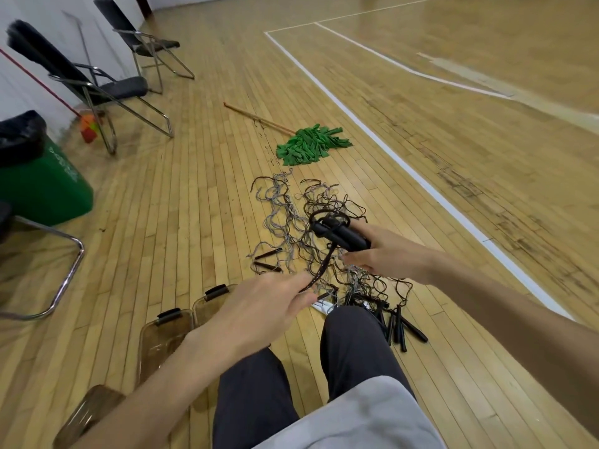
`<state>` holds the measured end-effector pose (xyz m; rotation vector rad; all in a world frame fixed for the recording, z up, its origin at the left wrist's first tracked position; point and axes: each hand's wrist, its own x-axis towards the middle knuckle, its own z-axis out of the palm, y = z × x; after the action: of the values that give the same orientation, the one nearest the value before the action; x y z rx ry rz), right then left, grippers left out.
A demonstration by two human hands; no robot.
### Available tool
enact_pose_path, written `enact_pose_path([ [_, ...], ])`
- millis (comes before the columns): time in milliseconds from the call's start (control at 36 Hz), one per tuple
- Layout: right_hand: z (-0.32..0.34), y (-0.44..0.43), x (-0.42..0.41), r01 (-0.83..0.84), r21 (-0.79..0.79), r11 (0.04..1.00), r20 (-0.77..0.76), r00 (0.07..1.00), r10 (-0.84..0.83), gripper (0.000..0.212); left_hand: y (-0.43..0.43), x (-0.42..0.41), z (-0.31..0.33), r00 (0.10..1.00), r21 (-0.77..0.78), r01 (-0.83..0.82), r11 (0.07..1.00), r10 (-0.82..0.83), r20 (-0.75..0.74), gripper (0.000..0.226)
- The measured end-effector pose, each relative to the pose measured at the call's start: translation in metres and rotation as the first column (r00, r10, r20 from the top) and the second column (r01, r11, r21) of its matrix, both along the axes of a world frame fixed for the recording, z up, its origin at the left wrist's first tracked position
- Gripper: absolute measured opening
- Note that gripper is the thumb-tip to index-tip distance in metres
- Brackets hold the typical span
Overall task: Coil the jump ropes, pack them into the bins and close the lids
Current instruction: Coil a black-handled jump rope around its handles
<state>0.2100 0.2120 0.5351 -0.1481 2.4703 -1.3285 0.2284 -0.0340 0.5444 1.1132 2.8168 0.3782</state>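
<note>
Leftmost, a green waste bin lined with a black bag stands by the wall, with folding chairs just beyond it. Nearer the person, clear bins with black latches lie on the wooden floor beside the left knee, partly hidden by the left forearm. The left hand pinches a dark braided cord between thumb and fingers. That cord runs up and right to a pair of black handles, which the right hand grips together, a loop of cord curling over their far ends. Beneath both hands a tangle of grey and black jump ropes sprawls on the floor, with a green mop lying beyond it. Right of the knee, loose handles lie bunched on the floor. A white court line runs diagonally past on the right.
</note>
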Motion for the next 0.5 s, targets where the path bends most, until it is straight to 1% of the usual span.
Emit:
enact_pose_path([
  [56, 0.000, -0.004, 0.001, -0.022, 0.051, 0.998, -0.025, 0.999, 0.024, 0.026, -0.002, -0.002, 0.006, 0.993, -0.014, 0.049, 0.999, -0.051, -0.107, 0.046],
  [111, 0.001, -0.008, 0.002, -0.039, 0.056, 0.998, -0.020, 0.999, 0.040, 0.031, -0.003, -0.006, 0.010, 0.975, 0.006, 0.108, 0.994, -0.105, -0.194, 0.050],
  [194, -0.001, -0.012, 0.003, -0.060, 0.129, 0.990, -0.010, 0.998, 0.062, 0.037, -0.005, -0.012, 0.018, 0.942, 0.032, 0.182, 0.983, -0.165, -0.291, 0.050],
  [250, -0.002, -0.014, 0.004, -0.078, 0.172, 0.982, 0.006, 0.997, 0.078, 0.036, -0.004, -0.016, 0.026, 0.935, 0.048, 0.232, 0.972, -0.209, -0.286, 0.050],
  [333, -0.003, -0.018, 0.008, -0.122, 0.201, 0.972, 0.017, 0.992, 0.121, 0.033, -0.002, -0.024, 0.039, 0.948, 0.065, 0.253, 0.965, -0.233, -0.218, 0.053],
  [500, 0.001, -0.032, 0.018, -0.215, 0.323, 0.922, 0.034, 0.976, 0.216, 0.038, 0.007, -0.037, 0.064, 0.956, 0.048, 0.261, 0.964, -0.250, -0.156, 0.032],
])
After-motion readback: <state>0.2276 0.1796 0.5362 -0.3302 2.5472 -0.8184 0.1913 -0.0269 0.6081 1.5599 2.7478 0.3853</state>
